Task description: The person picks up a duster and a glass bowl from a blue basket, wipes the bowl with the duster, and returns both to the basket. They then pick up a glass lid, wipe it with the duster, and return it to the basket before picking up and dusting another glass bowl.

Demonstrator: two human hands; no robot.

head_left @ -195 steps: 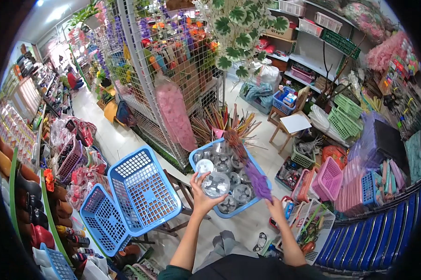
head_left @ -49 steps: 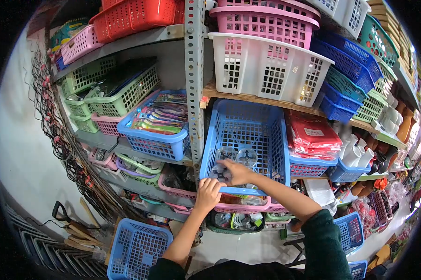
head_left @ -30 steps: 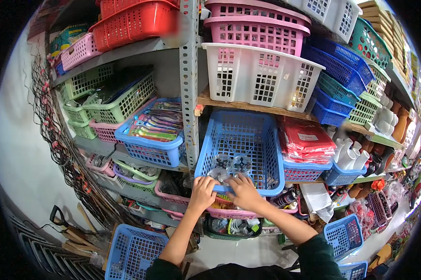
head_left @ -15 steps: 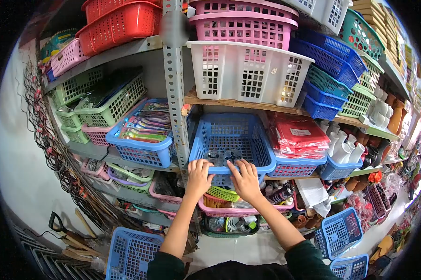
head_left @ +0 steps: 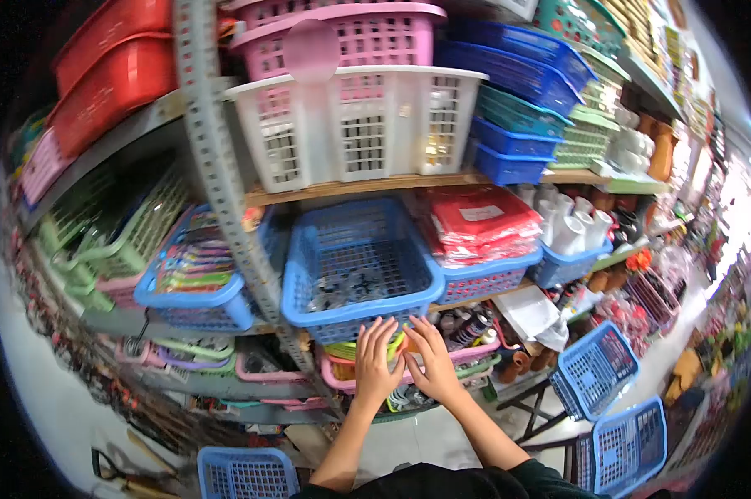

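Observation:
A blue plastic basket (head_left: 375,308) sits on the middle shelf, with a few clear plastic-looking packets (head_left: 350,287) at its bottom. Just below and in front of its front rim is my left hand (head_left: 377,366), fingers stretched and pointing up, holding nothing. My right hand (head_left: 433,364) is beside it, also open and empty, with the thumbs close together. Both hands appear slightly apart from the basket. Behind my fingers, on the lower shelf, a pink basket (head_left: 340,384) is partly hidden.
A perforated metal post (head_left: 217,158) rises left of the basket. Red packaged goods (head_left: 481,218) lie in a basket to its right. Overhead stands a white basket (head_left: 321,133). Blue baskets stand low at the left (head_left: 246,453) and right (head_left: 600,374).
Both hands have let go of the blue basket's front rim and drawn back below it. The basket now sits with its inside more visible; the view has shifted to the right.

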